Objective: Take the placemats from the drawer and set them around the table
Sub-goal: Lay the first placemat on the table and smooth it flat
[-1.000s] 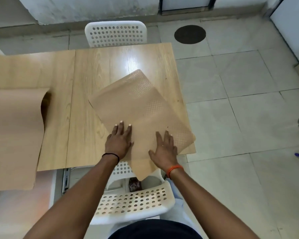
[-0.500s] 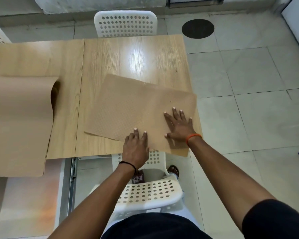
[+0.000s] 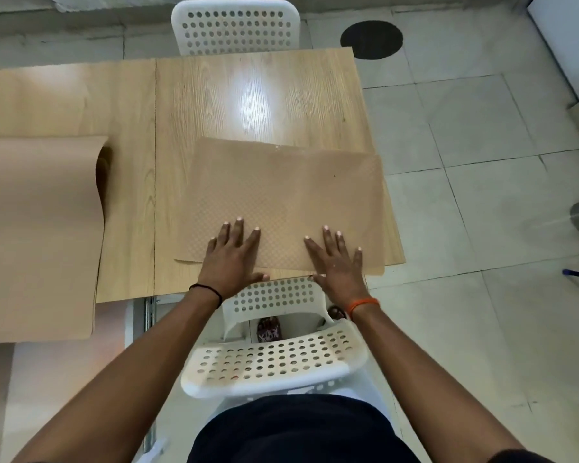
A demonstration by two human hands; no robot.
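The left hand (image 3: 229, 253) lies flat, fingers spread and straight, pressing the near edge of the placemat (image 3: 281, 198). The right hand (image 3: 336, 259) lies the same way at 3 o'clock from it, palm down on the same mat. The mat rests flat on the wooden table (image 3: 248, 95), its right corner just past the table's edge. At 9 o'clock another placemat (image 3: 37, 228) overhangs the near edge. A white chair (image 3: 274, 362) stands at 6 o'clock.
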